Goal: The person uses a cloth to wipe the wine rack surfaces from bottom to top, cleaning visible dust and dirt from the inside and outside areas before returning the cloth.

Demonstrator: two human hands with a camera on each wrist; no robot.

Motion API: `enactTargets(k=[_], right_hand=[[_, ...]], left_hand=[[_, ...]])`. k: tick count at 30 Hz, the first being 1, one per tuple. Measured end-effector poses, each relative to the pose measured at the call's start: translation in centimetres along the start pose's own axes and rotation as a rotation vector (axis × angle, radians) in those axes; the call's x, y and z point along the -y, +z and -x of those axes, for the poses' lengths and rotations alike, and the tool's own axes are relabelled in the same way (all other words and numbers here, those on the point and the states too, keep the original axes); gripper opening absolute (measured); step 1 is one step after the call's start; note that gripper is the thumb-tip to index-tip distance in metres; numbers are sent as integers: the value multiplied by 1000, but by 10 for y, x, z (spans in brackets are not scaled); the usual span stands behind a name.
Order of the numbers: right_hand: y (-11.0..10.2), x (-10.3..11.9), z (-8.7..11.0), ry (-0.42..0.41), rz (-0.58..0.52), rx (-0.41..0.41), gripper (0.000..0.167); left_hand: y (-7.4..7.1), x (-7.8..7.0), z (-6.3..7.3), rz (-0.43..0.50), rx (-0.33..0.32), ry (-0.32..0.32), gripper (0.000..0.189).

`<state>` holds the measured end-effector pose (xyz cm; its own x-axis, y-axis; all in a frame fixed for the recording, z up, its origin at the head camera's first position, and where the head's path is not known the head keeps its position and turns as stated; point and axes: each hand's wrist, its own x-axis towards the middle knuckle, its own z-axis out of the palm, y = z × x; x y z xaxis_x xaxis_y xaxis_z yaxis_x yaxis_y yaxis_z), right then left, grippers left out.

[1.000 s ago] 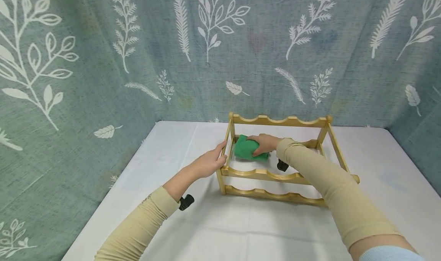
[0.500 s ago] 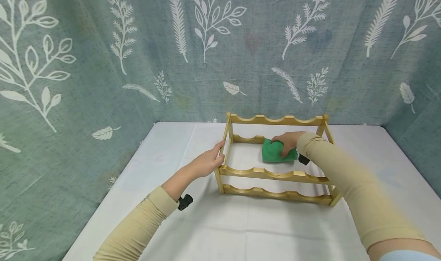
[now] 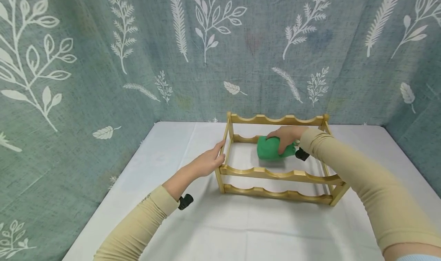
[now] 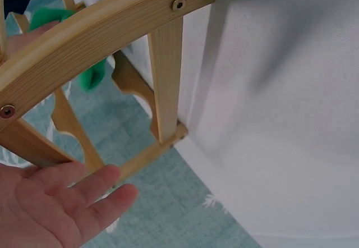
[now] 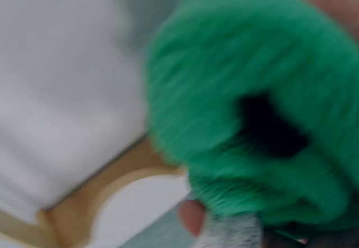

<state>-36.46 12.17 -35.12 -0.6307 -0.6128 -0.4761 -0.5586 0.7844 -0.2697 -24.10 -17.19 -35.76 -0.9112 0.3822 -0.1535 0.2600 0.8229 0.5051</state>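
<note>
A wooden rack (image 3: 256, 172) with scalloped rails stands on the white-covered table. My left hand (image 3: 206, 162) touches its left side; the left wrist view shows the fingers (image 4: 109, 206) fairly straight against the wood. Inside the rack's frame, between front and back rails, my right hand (image 3: 288, 134) grips a bunched green cloth (image 3: 268, 150) from above. In the right wrist view the fuzzy cloth (image 5: 207, 74) looks folded over, with a dark gap in the fold, and hides most of the hand. Whether the cloth touches the rack or table is unclear.
The white table covering (image 3: 213, 230) spreads around the rack. Behind and to the sides hangs a grey-green curtain (image 3: 193, 88) with white leaf prints. A small black camera (image 3: 302, 154) sits at the right wrist, another black camera (image 3: 186, 202) at the left.
My right hand first moved right within the rack with the green cloth, then slightly back left and up, the cloth now tilted. My left hand stays at the rack's left side.
</note>
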Motion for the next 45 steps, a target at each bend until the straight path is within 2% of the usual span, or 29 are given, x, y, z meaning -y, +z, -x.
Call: enactTargets(k=[4,10,15,19,22,26,31,37,39,42,45], right_hand=[[-11,25,4,-95,33,-151,70],[-19,53,2,-137,183,-541,71],[-7,60,-22,-198,334,-825,70],[2,65,-43,-193,444,-948,65],[5,66,-52,-137,495,-978,61],[4,66,-54,-93,562,-966,60],[2,56,-46,-152,632,-892,54],[-7,41,-26,-223,818,-775,49],[-11,40,-20,-238,845,-745,48],[-14,41,-13,-234,742,-692,52],[-16,45,-10,-204,453,-609,63]], left_hand=[[1,-1,0,7,0,5,62],[1,1,-2,-1,-8,15,62],[1,2,-2,9,-1,15,63],[1,2,-2,12,2,15,63],[0,1,-1,16,4,20,63],[0,1,-1,10,6,24,64],[-1,1,0,12,10,28,64],[-1,1,-1,10,14,35,63],[-1,1,-1,7,11,39,62],[0,2,-3,-8,7,34,62],[1,3,-4,-11,9,35,62]])
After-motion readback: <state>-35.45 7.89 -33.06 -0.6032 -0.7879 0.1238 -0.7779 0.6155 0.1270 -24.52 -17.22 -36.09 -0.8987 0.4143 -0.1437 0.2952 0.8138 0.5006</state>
